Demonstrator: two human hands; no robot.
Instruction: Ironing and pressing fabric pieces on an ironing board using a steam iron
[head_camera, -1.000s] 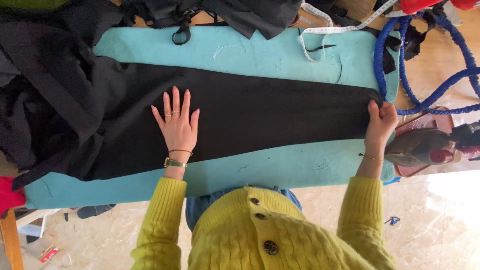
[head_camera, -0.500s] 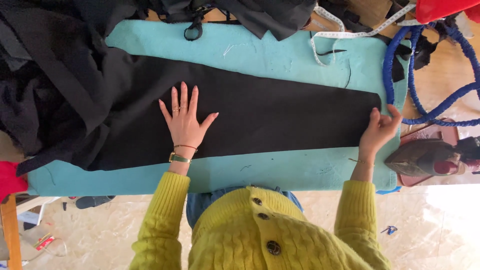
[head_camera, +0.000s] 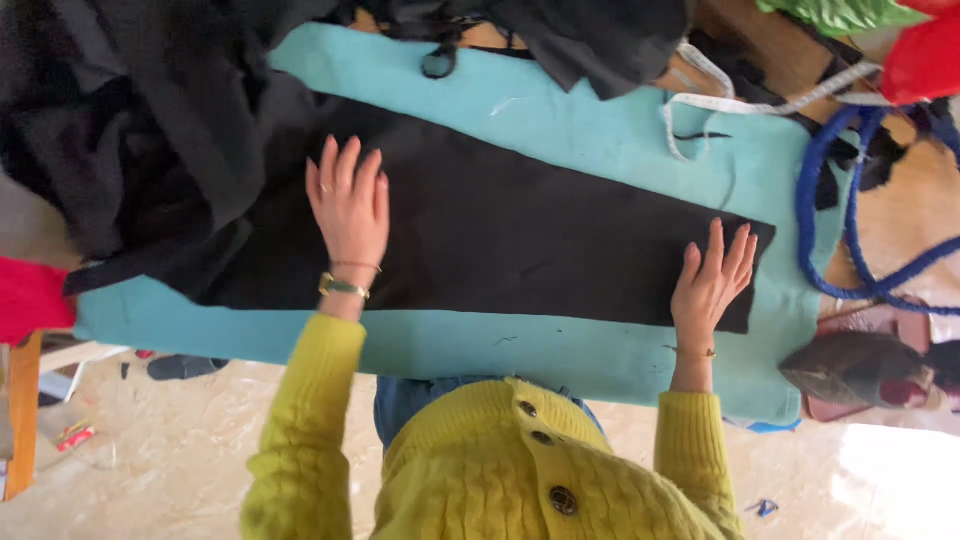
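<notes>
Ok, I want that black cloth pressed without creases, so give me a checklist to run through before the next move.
1. Black cloth lies flat on the turquoise ironing pad: ok along the part between the hands.
2. Left hand spread flat on the cloth: ok.
3. Right hand flat on the cloth's right end: ok.
4. Cloth's left end free of the heaped dark fabric: not ok, the heap overlaps it.
5. Iron off the cloth: ok, it sits beyond the pad's right edge.
6. Blue cord clear of the cloth: ok, though it crosses the pad's right edge.
</notes>
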